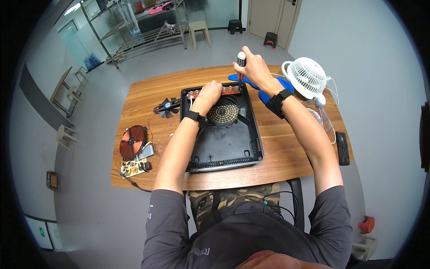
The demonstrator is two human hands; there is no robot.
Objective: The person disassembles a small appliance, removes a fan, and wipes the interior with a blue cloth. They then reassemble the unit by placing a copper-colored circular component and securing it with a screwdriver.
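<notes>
A black plastic cooker housing (226,139) lies open on the wooden table (286,152), with a round grille in its middle and a narrow brown circuit board (228,90) along its far edge. My left hand (208,95) rests on that board's left part, fingers curled on it. My right hand (253,65) is shut on a screwdriver (241,60) with a white-capped handle, held upright over the board's right end. Both wrists wear black bands.
A black fan wheel (167,107) lies left of the housing. A copper coil (132,141) and a small circuit board (134,167) sit at the table's left corner. A white desk fan (308,77), blue sheet (268,87) and black remote-like block (342,148) are on the right.
</notes>
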